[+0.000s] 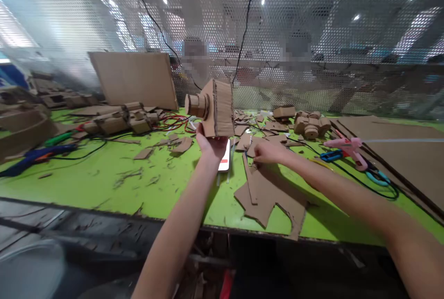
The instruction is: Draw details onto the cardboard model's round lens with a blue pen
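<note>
Forearms (180,218) loomed nearest!
Left hand (210,147) cupped a cardboard model (223,113); right hand (269,152), at its four o'clock, curled nearly closed, contents unclear.

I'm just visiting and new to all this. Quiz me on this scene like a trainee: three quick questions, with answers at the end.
1. Which of the person's hands holds up the cardboard model?
2. True or false: the pink glue gun lies to the right of the phone in this view.
3. What colour is the tabletop? A) red B) green C) white

Key: 1. The left hand. 2. True. 3. B.
</note>
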`<state>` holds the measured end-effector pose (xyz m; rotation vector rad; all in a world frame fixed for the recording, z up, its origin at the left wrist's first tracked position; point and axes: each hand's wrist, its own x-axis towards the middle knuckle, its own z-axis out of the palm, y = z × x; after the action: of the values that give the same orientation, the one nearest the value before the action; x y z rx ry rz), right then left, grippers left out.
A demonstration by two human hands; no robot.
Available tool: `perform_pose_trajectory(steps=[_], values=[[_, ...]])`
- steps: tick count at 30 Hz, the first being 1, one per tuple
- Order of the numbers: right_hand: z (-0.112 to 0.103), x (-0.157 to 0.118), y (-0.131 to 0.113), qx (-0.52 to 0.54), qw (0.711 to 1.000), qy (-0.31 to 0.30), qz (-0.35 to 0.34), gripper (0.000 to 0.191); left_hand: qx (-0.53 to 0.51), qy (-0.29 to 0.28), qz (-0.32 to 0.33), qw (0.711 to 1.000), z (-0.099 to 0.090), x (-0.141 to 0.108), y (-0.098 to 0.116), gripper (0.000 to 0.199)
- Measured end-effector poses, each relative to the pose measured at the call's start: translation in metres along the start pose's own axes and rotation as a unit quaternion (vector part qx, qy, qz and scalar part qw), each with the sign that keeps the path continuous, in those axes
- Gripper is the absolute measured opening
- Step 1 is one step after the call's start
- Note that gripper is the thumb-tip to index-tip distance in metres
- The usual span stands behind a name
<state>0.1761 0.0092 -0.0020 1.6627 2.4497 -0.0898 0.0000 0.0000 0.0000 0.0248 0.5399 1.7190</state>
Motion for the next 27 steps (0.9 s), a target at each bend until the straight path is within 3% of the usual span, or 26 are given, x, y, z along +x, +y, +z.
perform_pose_trajectory(steps=[3,7,12,21,27], values=[[0.003,0.002,-0.018,0.035,0.999,-0.006,-0.017,0.027,-0.003,0.001,-0.004,1.000,0.000,0.000,0.000,0.033],[0.011,0.015,-0.023,0.062,0.998,-0.009,0.005,0.039,-0.003,-0.025,-0.007,1.000,-0.001,0.001,-0.001,0.036],[0.021,0.033,-0.018,0.120,0.992,0.000,0.038,0.027,0.000,-0.038,-0.010,0.999,-0.001,0.001,-0.001,0.034],[0.006,0.027,0.025,0.313,0.950,0.005,0.015,0.038,0.003,-0.041,-0.015,0.999,-0.001,0.002,0.000,0.036],[0.001,-0.007,0.059,0.386,0.921,0.040,-0.015,0.039,0.000,-0.046,-0.015,0.999,0.000,0.000,-0.001,0.038]])
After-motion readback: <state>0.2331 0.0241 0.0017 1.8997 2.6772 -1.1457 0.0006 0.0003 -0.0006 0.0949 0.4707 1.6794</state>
